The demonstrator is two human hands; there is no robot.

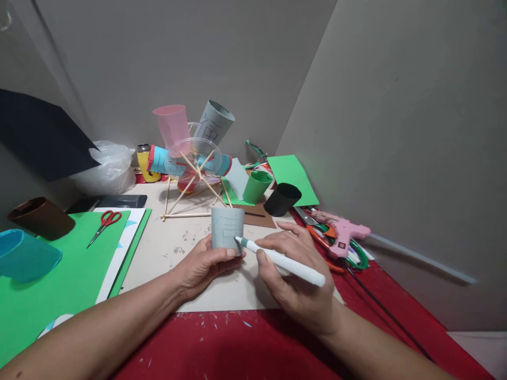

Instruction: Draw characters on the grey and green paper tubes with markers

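Observation:
My left hand is closed around the lower part of a grey paper tube, which stands upright with drawn lines on its front. In my right hand is a white marker with a grey-green collar, and its dark tip meets or nearly meets the tube's right side. Behind the tube stands a wheel model of wooden sticks and clear discs. It carries a pink tube, a grey tube with purple drawing and blue tubes with red rims.
Red-handled scissors lie on green sheets at left, near brown and blue tubes. Green and black tubes lie beyond my right hand. A pink glue gun rests on scissors at right, its cable trailing forward.

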